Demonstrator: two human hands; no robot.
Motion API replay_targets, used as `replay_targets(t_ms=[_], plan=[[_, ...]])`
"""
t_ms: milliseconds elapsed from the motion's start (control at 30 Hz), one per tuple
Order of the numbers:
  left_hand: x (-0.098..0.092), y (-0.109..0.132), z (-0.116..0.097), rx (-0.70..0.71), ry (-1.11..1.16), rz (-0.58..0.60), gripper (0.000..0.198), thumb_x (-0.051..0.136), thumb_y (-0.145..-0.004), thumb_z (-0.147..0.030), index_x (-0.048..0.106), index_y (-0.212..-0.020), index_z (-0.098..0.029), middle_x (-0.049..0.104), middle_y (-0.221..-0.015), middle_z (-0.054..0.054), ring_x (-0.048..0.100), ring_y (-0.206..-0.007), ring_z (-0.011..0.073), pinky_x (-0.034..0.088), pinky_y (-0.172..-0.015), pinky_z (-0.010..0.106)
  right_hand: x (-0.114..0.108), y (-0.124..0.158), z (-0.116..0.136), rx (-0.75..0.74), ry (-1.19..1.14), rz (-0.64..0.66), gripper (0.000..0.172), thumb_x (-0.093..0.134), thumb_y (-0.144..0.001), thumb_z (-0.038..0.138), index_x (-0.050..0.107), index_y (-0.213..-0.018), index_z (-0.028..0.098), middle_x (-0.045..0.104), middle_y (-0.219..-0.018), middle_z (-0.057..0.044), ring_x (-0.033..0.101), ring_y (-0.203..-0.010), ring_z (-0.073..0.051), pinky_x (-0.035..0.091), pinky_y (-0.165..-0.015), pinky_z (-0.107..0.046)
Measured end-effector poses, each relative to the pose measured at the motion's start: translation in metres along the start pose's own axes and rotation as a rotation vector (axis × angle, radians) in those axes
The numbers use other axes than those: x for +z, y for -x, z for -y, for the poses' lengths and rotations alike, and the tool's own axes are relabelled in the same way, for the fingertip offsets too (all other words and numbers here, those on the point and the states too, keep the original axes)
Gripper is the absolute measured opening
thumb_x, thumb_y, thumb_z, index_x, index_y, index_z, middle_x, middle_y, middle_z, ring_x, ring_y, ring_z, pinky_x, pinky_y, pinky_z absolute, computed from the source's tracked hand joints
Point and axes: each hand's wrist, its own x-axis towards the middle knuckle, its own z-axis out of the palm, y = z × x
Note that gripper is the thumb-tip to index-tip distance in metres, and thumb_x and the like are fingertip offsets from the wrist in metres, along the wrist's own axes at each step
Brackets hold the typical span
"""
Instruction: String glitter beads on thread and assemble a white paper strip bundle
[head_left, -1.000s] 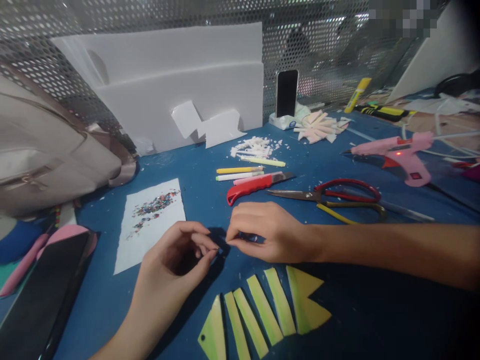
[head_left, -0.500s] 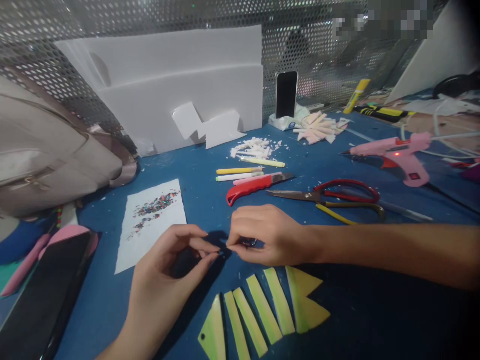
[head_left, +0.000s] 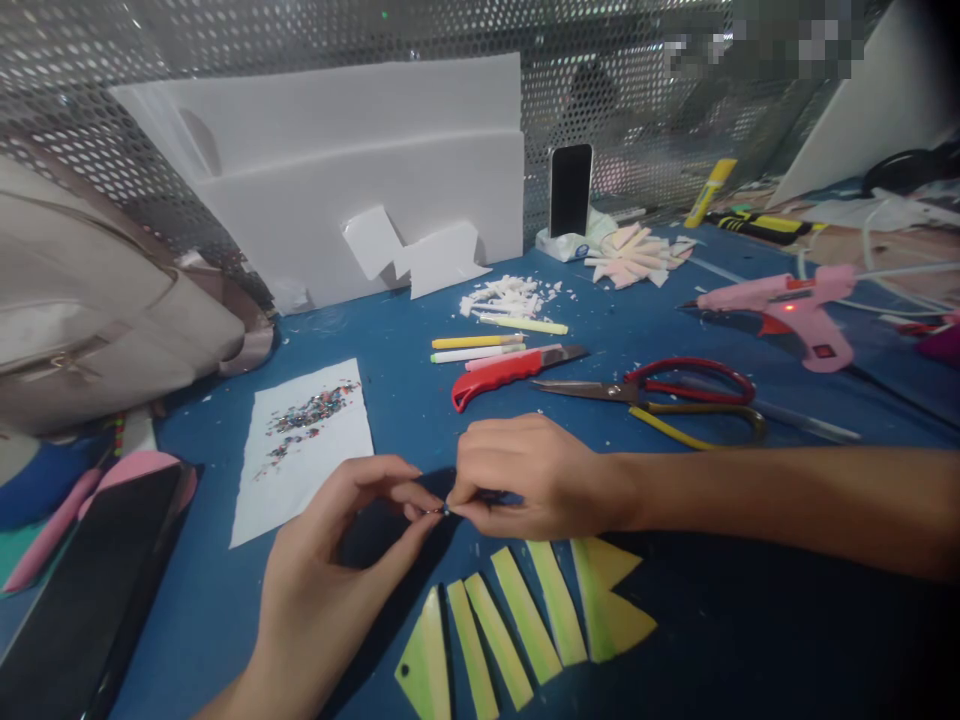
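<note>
Thumb and forefinger of my left hand [head_left: 345,540] pinch something tiny, with specks of red and pale blue at the tips. Almost touching them, the pinched fingertips of my right hand [head_left: 525,478] meet the same spot; what they hold is too small to make out. Below the hands lies a green and yellow fish cut into separate strips, with a head piece [head_left: 427,655], middle strips [head_left: 526,612] and a forked tail piece [head_left: 607,600]. Left of my left hand, small multicoloured bits [head_left: 311,410] are scattered on a white paper sheet [head_left: 255,510].
A red-handled knife [head_left: 502,378], scissors [head_left: 600,390] and several pens [head_left: 476,343] lie beyond my hands. A pink glue gun [head_left: 795,305] with a lit red light rests at right. A dark phone [head_left: 90,590] lies at left; another phone [head_left: 570,190] stands at the back.
Both hands' fingertips have come closer together, the right hand shifting slightly left. A tiny coloured speck now shows between them. The fish pieces and tools lie as before.
</note>
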Motion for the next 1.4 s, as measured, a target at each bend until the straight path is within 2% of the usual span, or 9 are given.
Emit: replay_targets(t_ms=[133,333,533,633,833,1033,1400], plan=[[-0.0001,-0.0019,0.0027,0.032,-0.015,0.034,0.03,0.071,-0.083,-0.013,0.059,-0.105,-0.03,0.07,-0.084,-0.006,0.065,-0.078,0.012,0.052,-0.079,0.024,0.0013,0.0001,0.0009,0.001,0.003,0.015,0.018,0.05,-0.095,0.016,0.059,-0.078,0.016,0.058,-0.072,-0.001,0.047,-0.07,-0.012,0.035,-0.065,-0.026],[0.0005,-0.0028,0.0016,0.04,0.006,0.023,0.03,0.069,-0.083,-0.01,0.059,-0.104,-0.029,0.068,-0.082,-0.006,0.064,-0.077,0.0119,0.052,-0.079,0.024,0.0017,-0.0006,0.0017,0.007,0.03,0.049,0.017,0.049,-0.096,0.017,0.059,-0.081,0.017,0.058,-0.075,-0.001,0.049,-0.073,-0.012,0.036,-0.068,-0.025],[-0.0002,-0.0032,0.0004,0.003,0.027,0.023,0.034,0.071,-0.08,-0.012,0.058,-0.106,-0.03,0.069,-0.078,-0.007,0.065,-0.074,0.012,0.052,-0.077,0.023,0.0002,-0.0013,0.0006,-0.025,-0.006,0.024,0.01,0.052,-0.097,0.019,0.061,-0.095,0.017,0.063,-0.084,-0.001,0.053,-0.079,-0.012,0.039,-0.072,-0.024],[-0.0013,-0.0047,0.0003,-0.027,0.025,0.018,0.034,0.071,-0.081,-0.014,0.057,-0.108,-0.029,0.071,-0.077,-0.006,0.067,-0.074,0.0131,0.053,-0.076,0.025,0.0003,-0.0006,0.0003,-0.053,0.007,0.031,0.012,0.051,-0.099,0.02,0.062,-0.094,0.018,0.065,-0.085,-0.002,0.054,-0.08,-0.012,0.038,-0.072,-0.024],[-0.0033,-0.007,0.0034,-0.032,0.023,0.051,0.042,0.072,-0.081,-0.019,0.052,-0.116,-0.029,0.073,-0.076,-0.005,0.07,-0.074,0.0141,0.055,-0.076,0.025,0.0028,0.0013,0.0005,-0.007,-0.026,0.011,0.011,0.052,-0.098,0.021,0.062,-0.093,0.017,0.066,-0.085,-0.003,0.055,-0.08,-0.012,0.038,-0.071,-0.024],[-0.0012,-0.0086,0.0007,-0.063,0.033,0.061,0.05,0.07,-0.082,-0.019,0.047,-0.125,-0.031,0.073,-0.079,-0.005,0.07,-0.076,0.0138,0.053,-0.081,0.027,0.0007,-0.0013,0.0017,0.0,-0.044,-0.02,0.009,0.054,-0.095,0.019,0.062,-0.09,0.016,0.064,-0.08,-0.002,0.053,-0.075,-0.011,0.039,-0.069,-0.024],[-0.0008,-0.0093,-0.0007,-0.05,0.015,0.068,0.048,0.068,-0.083,-0.019,0.048,-0.125,-0.029,0.072,-0.078,-0.003,0.069,-0.074,0.0152,0.054,-0.078,0.029,0.0011,-0.0004,0.001,0.01,-0.043,-0.001,0.011,0.053,-0.096,0.02,0.06,-0.089,0.017,0.064,-0.082,-0.002,0.054,-0.076,-0.011,0.039,-0.071,-0.024]])
